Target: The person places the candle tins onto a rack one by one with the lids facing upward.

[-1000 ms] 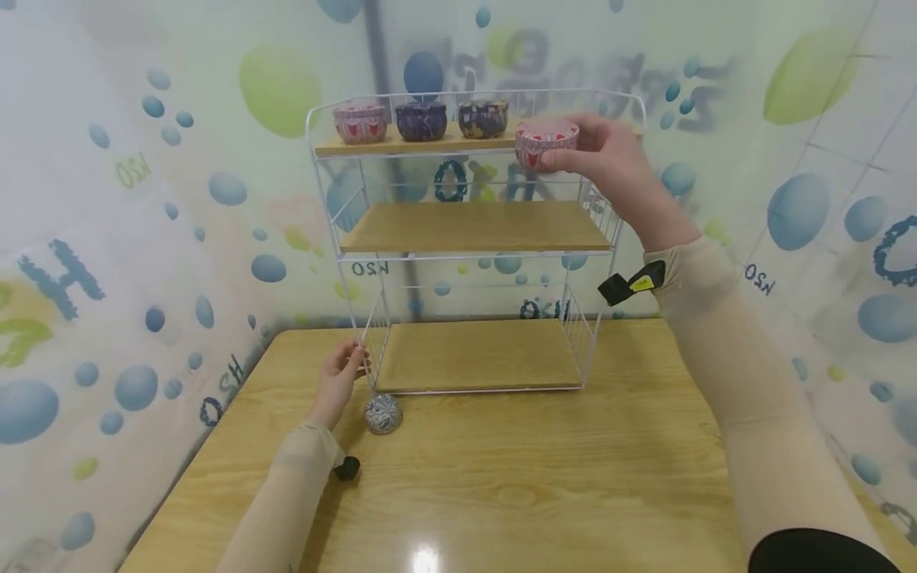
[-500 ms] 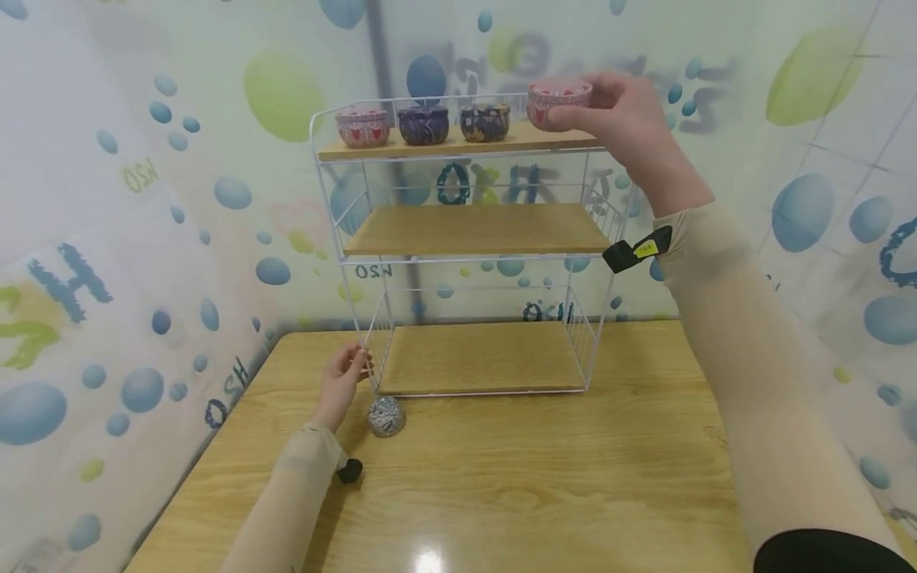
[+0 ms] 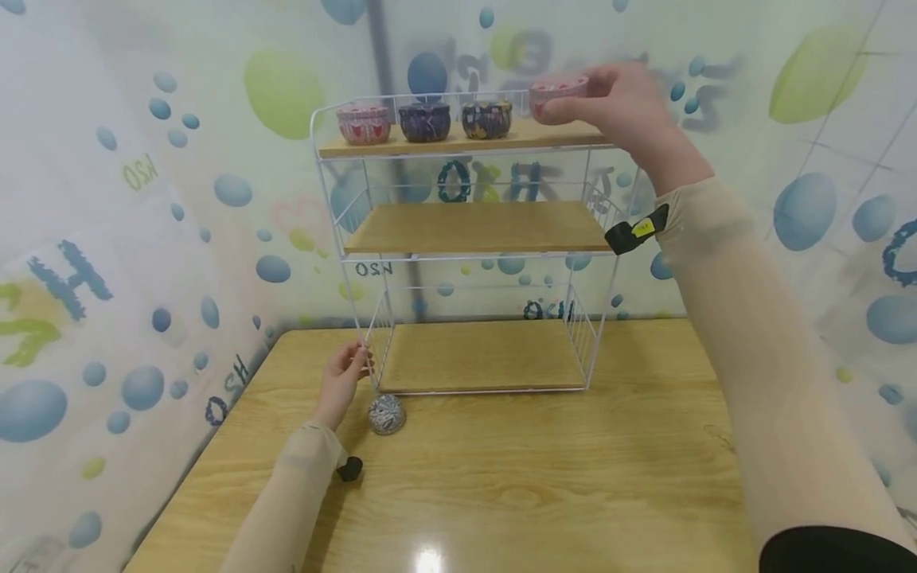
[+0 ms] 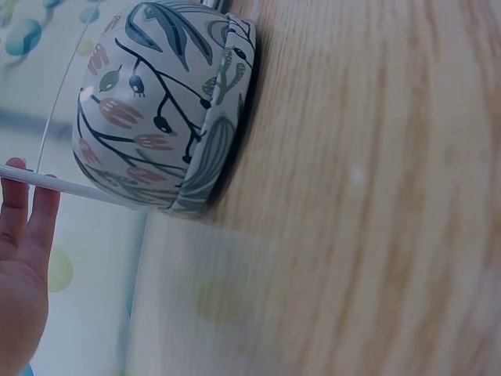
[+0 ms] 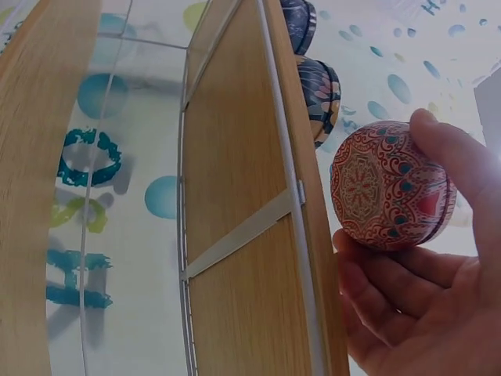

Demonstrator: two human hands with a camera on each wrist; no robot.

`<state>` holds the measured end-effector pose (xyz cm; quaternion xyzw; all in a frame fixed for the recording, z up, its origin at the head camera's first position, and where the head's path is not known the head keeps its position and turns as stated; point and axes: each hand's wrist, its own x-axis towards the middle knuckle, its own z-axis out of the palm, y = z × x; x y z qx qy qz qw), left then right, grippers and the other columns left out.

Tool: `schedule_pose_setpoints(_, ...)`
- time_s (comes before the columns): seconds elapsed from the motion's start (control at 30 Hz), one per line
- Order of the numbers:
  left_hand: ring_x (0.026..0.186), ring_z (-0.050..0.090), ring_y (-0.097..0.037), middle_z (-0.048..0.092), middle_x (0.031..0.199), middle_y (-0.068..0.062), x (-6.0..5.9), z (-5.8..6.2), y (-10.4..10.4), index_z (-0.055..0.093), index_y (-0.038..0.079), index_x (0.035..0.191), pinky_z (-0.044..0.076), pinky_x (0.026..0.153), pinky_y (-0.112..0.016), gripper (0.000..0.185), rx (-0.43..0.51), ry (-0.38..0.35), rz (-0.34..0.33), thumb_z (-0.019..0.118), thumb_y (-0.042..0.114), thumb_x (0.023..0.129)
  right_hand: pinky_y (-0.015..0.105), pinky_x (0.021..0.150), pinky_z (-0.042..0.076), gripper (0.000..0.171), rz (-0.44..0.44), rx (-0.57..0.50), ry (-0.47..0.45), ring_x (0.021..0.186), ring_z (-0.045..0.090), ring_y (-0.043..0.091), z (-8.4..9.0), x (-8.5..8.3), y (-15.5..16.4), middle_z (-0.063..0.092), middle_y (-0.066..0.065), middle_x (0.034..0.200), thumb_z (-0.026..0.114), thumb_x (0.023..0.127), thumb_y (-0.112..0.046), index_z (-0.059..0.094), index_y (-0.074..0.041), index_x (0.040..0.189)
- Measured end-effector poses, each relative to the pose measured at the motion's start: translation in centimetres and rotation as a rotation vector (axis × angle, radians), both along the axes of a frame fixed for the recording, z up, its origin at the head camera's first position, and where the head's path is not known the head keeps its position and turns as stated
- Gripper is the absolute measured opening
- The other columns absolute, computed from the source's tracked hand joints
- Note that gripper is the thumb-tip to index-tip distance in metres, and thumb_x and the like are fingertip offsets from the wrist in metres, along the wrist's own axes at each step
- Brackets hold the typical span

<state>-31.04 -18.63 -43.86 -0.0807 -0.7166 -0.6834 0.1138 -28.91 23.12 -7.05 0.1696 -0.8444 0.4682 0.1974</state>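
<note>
My right hand (image 3: 634, 111) grips a small round tin with a red-and-pink pattern (image 3: 550, 95) by its sides. In the head view the tin is at the top shelf's right part, and the right wrist view shows the tin's patterned underside (image 5: 362, 186) beside the shelf edge. Whether it touches the shelf cannot be told. Low on the left, my left hand (image 3: 342, 382) holds the front post of a white wire rack (image 3: 320, 179) with wooden shelves. A domed tin with a leaf pattern (image 4: 149, 110) sits on the table by that post.
On the top shelf stand a pink tin with hearts (image 3: 364, 126), a purple tin (image 3: 425, 122) and a dark flowered tin (image 3: 486, 119) in a row. Below are a middle shelf (image 3: 476, 227) and a bottom shelf (image 3: 480, 354). The rack stands on a wooden table (image 3: 544, 477) against a patterned wall.
My right hand has lifted the red-and-pink tin from in front of the top shelf's edge to above it, slightly rightward. My left hand keeps its place at the post.
</note>
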Motion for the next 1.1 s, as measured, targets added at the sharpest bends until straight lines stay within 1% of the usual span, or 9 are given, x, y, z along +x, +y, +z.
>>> schedule_pose_setpoints(0.17,0.091,0.060,-0.018,0.057,0.107,-0.021,0.1,0.0,0.3,0.054,-0.003,0.116,0.055,0.086,-0.035,0.024,-0.015,0.018,0.004,0.051,0.017,0.102,0.036,0.094,0.040,0.040,0.002,0.040,-0.002,0.106,0.050,0.018,-0.2,-0.4,0.1,0.067,0.000,0.103,0.081,0.078,-0.039,0.069,-0.015,0.108)
schedule_pose_setpoints(0.33,0.091,0.060,-0.018,0.054,0.110,-0.029,0.1,-0.1,0.5,0.053,-0.006,0.117,0.053,0.089,-0.042,0.029,-0.024,0.051,-0.003,0.051,0.019,0.102,0.040,0.096,0.039,0.042,-0.041,0.082,-0.018,0.109,0.050,0.019,-0.5,-0.8,0.3,0.066,-0.001,0.102,0.080,0.077,-0.045,0.071,-0.015,0.105)
schedule_pose_setpoints(0.47,0.090,0.059,-0.014,0.053,0.110,-0.029,0.1,-0.1,0.5,0.049,-0.011,0.120,0.053,0.089,-0.042,0.036,-0.026,0.065,-0.001,0.050,0.020,0.103,0.040,0.103,0.038,0.045,-0.050,0.080,-0.058,0.114,0.050,0.020,-0.4,-1.0,0.2,0.065,0.000,0.108,0.079,0.078,-0.047,0.070,-0.016,0.109)
schedule_pose_setpoints(0.63,0.089,0.059,-0.013,0.053,0.109,-0.027,0.2,-0.1,0.5,0.046,-0.013,0.122,0.055,0.086,-0.038,0.039,-0.022,0.064,-0.006,0.050,0.021,0.103,0.039,0.105,0.039,0.053,-0.053,0.126,-0.090,0.114,0.054,0.022,-0.3,-1.1,-0.1,0.065,0.003,0.111,0.075,0.081,-0.049,0.069,-0.011,0.117)
schedule_pose_setpoints(0.77,0.088,0.059,-0.012,0.055,0.106,-0.021,0.2,-0.1,0.4,0.049,-0.012,0.121,0.055,0.084,-0.033,0.036,-0.024,0.063,-0.005,0.051,0.019,0.103,0.039,0.108,0.037,0.054,-0.057,0.132,-0.113,0.116,0.054,0.022,-0.1,-1.1,-0.3,0.066,0.001,0.108,0.074,0.082,-0.050,0.069,-0.011,0.117)
schedule_pose_setpoints(0.83,0.088,0.059,-0.012,0.057,0.104,-0.017,0.1,-0.1,0.4,0.050,-0.011,0.121,0.055,0.083,-0.030,0.035,-0.021,0.062,-0.002,0.051,0.019,0.102,0.037,0.108,0.036,0.052,-0.040,0.103,-0.129,0.116,0.055,0.021,-0.1,-1.1,-0.4,0.068,0.000,0.108,0.075,0.081,-0.048,0.069,-0.011,0.117)
schedule_pose_setpoints(0.97,0.088,0.059,-0.012,0.058,0.100,-0.009,0.2,0.1,0.4,0.051,-0.011,0.120,0.055,0.081,-0.028,0.032,-0.003,0.050,0.003,0.051,0.015,0.102,0.035,0.111,0.033,0.051,-0.039,0.094,-0.145,0.120,0.053,0.018,0.0,-1.1,-0.5,0.069,-0.003,0.112,0.075,0.081,-0.049,0.070,-0.015,0.119)
schedule_pose_setpoints(1.0,0.088,0.060,-0.013,0.059,0.100,-0.009,0.3,0.2,0.4,0.051,-0.011,0.119,0.055,0.081,-0.028,0.030,0.002,0.044,0.002,0.050,0.014,0.102,0.035,0.112,0.032,0.052,-0.032,0.090,-0.149,0.122,0.052,0.018,0.0,-1.1,-0.6,0.069,-0.003,0.115,0.075,0.081,-0.049,0.069,-0.015,0.120)
schedule_pose_setpoints(1.1,0.089,0.060,-0.018,0.058,0.102,-0.015,0.5,0.6,0.5,0.052,-0.010,0.116,0.056,0.082,-0.032,0.024,0.003,0.026,0.010,0.049,0.009,0.102,0.036,0.112,0.031,0.057,-0.059,0.122,-0.147,0.126,0.049,0.018,0.0,-1.2,-0.7,0.065,-0.001,0.123,0.073,0.081,-0.052,0.067,-0.016,0.124)
